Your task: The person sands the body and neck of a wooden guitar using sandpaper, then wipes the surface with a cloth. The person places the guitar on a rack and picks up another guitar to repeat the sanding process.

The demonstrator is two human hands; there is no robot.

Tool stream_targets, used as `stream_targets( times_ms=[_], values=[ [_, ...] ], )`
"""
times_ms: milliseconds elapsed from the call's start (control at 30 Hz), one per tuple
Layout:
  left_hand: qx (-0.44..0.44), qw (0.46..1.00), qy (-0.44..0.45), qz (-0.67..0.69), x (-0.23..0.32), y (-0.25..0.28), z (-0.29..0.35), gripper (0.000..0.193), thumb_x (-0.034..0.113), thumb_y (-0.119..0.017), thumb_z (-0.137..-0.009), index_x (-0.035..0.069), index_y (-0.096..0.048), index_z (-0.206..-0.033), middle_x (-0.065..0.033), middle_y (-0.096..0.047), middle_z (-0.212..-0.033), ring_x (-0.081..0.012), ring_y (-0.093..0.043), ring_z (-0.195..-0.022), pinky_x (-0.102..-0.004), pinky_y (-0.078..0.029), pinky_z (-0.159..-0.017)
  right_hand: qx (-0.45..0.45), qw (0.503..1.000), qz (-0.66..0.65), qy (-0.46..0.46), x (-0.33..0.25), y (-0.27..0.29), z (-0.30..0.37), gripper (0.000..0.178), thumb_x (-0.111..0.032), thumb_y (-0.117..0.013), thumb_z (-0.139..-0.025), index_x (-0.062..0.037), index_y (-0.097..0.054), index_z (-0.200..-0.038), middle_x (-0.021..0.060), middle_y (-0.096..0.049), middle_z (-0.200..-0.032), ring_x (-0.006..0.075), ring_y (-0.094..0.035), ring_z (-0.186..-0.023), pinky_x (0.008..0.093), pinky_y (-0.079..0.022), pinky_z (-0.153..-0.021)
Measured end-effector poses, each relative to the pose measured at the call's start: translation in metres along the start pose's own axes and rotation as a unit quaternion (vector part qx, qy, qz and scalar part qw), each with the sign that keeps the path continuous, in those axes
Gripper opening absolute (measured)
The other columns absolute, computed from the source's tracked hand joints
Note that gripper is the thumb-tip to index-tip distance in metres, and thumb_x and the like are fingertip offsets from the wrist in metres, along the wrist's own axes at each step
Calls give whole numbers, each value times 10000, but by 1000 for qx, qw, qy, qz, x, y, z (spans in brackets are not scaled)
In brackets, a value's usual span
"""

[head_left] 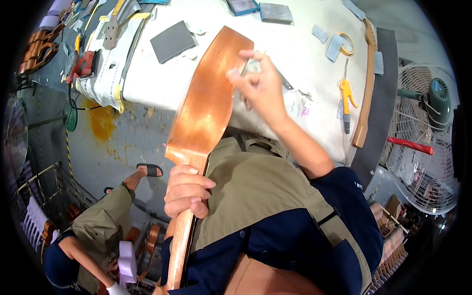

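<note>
A glossy brown wooden ukulele (209,98) slants up from my lap, its body resting over the near edge of the bench and its neck pointing down toward me. My left hand (189,191) is wrapped round the neck just below the heel. Beside the body's right edge is my right hand (260,86), thumb and forefinger stretched out and the other fingers partly curled. Its thumb tip overlaps the wood; whether it touches I cannot tell. A dark grey flat pad (172,42) lies on the bench left of the body.
On the white bench top (305,64) are a tape roll (347,44), sandpaper pieces (334,47), a yellow air blow gun (347,96) and a long wooden neck (364,108). A large fan (425,142) stands right. Another person (93,241) works at lower left near a cart.
</note>
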State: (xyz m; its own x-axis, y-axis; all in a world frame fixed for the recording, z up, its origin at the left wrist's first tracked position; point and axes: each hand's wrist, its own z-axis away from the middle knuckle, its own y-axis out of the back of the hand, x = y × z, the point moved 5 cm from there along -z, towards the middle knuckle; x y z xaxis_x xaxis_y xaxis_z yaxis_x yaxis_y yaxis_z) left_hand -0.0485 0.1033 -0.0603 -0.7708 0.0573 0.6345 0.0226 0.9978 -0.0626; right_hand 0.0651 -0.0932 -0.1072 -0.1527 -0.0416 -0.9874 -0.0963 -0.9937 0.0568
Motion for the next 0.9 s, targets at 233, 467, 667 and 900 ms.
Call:
stream_targets(
  times_ms=[233,467,667,900],
  values=[
    [2,1000,2,-5,6,-2,2,121,144,-489,-897,78,-409,-835,-18,-535,-597,-183,-605,-595,-374,-447,-712,14,996,49,75,3,-4,-1,552,-264,-685,-793,31,-415,-1174,-36,-455,-451,35,-409,-384,170,-294,-371],
    [-21,999,-7,-26,8,-9,-4,128,153,-438,-910,75,-391,-820,-17,-511,-583,-170,-563,-557,-375,-424,-703,51,989,85,108,5,6,-8,481,-265,-655,-818,14,-452,-1152,-41,-457,-451,25,-389,-403,183,-297,-416],
    [-23,999,4,-29,8,-14,-10,117,125,-489,-885,70,-418,-810,-22,-540,-592,-178,-596,-581,-366,-445,-707,94,983,118,108,-10,19,-30,447,-262,-650,-822,6,-472,-1132,-44,-437,-441,21,-386,-428,186,-317,-442],
    [-50,998,9,-24,8,-18,-6,118,121,-484,-890,67,-417,-810,-23,-545,-600,-181,-597,-581,-368,-441,-705,157,949,204,184,-3,43,-40,426,-256,-643,-825,-19,-489,-1144,-43,-469,-463,26,-400,-448,181,-351,-467]
  ],
)
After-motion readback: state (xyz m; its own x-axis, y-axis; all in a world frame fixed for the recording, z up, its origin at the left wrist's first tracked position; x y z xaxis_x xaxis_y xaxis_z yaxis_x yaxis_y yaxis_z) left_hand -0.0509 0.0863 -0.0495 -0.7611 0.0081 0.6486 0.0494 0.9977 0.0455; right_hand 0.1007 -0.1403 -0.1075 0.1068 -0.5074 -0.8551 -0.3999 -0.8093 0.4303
